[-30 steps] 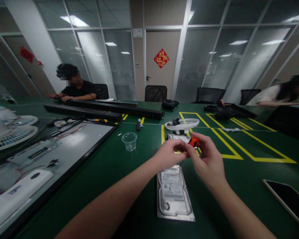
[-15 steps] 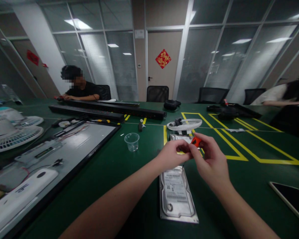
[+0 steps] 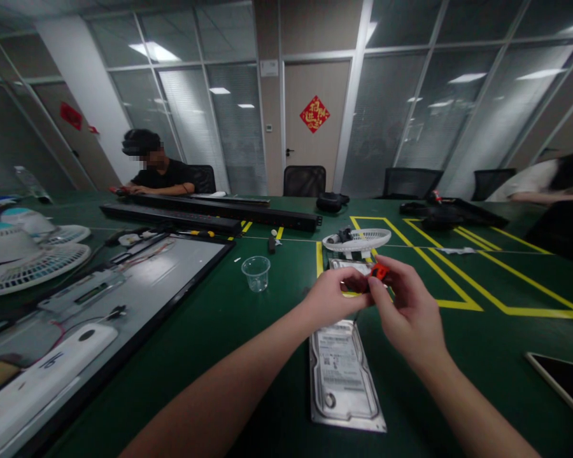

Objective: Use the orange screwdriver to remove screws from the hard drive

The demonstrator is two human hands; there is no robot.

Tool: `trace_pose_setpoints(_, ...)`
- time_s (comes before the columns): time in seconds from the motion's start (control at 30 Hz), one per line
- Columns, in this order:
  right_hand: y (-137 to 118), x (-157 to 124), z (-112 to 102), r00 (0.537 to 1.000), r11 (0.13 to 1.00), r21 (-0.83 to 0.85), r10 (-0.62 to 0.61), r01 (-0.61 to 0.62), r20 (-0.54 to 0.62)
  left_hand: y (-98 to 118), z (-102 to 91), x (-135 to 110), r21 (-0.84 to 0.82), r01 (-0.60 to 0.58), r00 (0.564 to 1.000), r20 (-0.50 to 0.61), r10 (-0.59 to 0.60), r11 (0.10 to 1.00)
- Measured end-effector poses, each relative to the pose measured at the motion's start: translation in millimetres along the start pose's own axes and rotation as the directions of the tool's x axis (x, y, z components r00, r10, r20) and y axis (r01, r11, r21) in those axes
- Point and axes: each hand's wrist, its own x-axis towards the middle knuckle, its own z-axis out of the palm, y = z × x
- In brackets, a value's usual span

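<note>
My right hand [image 3: 408,305] is closed around a small orange-red and black piece [image 3: 379,272], thumb and fingers pinching it; most of it is hidden. The fingertips of my left hand [image 3: 341,292] are pressed together against the near side of that piece, and what they grip is covered. Below both hands a silver hard drive [image 3: 346,375] lies flat with its white label up. A second hard drive [image 3: 351,265] shows partly behind my fingers. Just past it sits a white round grille [image 3: 370,239] with a dark part on it.
A clear plastic cup [image 3: 256,275] stands left of my hands. Further left lie a large panel [image 3: 186,267] and white fan parts [image 3: 42,267]. Long black bars [image 3: 210,213] stretch across the back. A phone [image 3: 561,381] rests at right. Two people sit across the table.
The view has shifted slightly, so everything sits a little further right and lower. My hands keep their pinch on the orange-red piece. The person at left has a lower head and a dark headset showing.
</note>
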Motion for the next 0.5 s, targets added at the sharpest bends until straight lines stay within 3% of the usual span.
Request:
trace_pose_setpoints(0.33,-10.3,-1.0,-0.4,0.999,0.998,0.05,0.047,-0.047,0.002,-1.0,0.2,-0.8,-0.024,-0.021,0.999,0.041,0.022,0.999)
trace_pose_setpoints(0.5,-4.3,-0.3,1.4,1.0,1.0,0.015,0.005,-0.005,-0.003,-1.1,1.5,-0.9,-0.037,-0.022,0.999,0.026,0.023,0.999)
